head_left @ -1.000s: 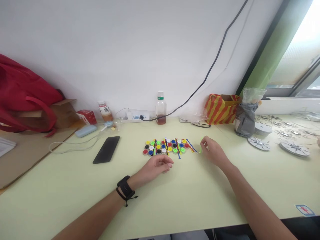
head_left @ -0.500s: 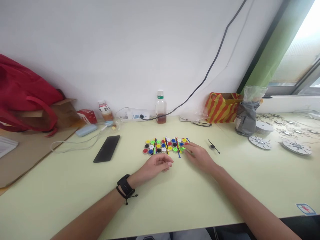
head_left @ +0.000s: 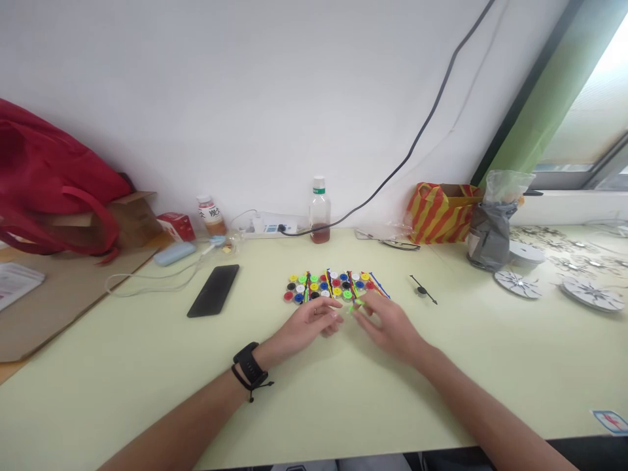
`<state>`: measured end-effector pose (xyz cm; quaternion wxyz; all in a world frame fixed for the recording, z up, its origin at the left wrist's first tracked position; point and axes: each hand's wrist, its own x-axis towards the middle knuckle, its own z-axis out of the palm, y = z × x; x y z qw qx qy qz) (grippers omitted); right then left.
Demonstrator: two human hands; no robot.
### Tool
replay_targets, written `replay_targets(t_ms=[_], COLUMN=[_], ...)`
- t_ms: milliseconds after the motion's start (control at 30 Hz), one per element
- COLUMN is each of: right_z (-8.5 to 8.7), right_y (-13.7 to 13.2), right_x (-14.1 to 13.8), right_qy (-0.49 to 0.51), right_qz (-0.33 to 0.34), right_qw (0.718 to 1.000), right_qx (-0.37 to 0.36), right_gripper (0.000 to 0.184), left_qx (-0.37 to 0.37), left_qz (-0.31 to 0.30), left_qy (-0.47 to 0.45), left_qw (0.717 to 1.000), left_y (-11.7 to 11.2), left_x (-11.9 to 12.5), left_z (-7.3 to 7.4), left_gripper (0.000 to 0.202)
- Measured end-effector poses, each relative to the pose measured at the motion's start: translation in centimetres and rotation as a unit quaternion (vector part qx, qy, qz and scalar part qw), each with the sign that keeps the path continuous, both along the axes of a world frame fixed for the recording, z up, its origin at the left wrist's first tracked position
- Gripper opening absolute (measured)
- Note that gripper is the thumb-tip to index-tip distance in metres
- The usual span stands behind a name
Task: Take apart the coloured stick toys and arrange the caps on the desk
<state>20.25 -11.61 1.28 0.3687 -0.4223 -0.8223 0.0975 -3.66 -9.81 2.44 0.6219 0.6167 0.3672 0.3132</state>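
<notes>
Head view: right hand [head_left: 390, 326] holds a green piece [head_left: 356, 303] in a narrow pinch, just in front of the discs [head_left: 313, 286] and near the fingertips of the left hand [head_left: 307, 324]. The left hand is half curled, thumb close to the fingers; whether it grips anything, I cannot tell. Blur hides the exact shape of the green piece. The step in hand looks like handling this one small part between the two hands, with the sticks [head_left: 377, 284] lying across and beside the discs. The next move seems to call for fine, steady fingertip work and little arm travel.

As for room, the widest stretch of table [head_left: 353, 392] runs between the arms down to the near edge, well apart from both hands. On the far side, discs sit close to the fingertips, so a forward sweep could scatter them. The black piece [head_left: 422, 290] lies alone, right of the right hand; the phone [head_left: 214, 291] lies well left of the discs.
</notes>
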Motion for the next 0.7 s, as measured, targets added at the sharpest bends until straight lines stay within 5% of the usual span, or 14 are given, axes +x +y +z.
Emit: replay_targets(t_ms=[100,200,400,700], right_z=[-0.3,0.0,1.5,1.7], right_y=[-1.2,-1.9,-2.0,-1.7], right_x=[-1.9,-2.5,-1.6,-0.9], right_qy=[-0.023,-0.006,0.043,0.025], right_qz=[0.097,0.112,0.113,0.134], right_qw=[0.994,0.988,0.979,0.980], right_qx=[-0.038,-0.102,-0.166,-0.148], right_gripper=[0.007,0.012,0.004,0.031], left_qx=[0.025,0.038,0.027,-0.012], left_qz=[-0.056,-0.083,-0.023,0.027], left_qy=[0.011,0.014,0.009,-0.022], left_qw=[0.998,0.996,0.999,0.999], left_y=[0.0,-0.1,0.0,0.4], left_x=[-0.1,-0.2,-0.1,-0.1], left_z=[0.4,0.8,0.4,-0.2], left_gripper=[0.030,0.025,0.034,0.039])
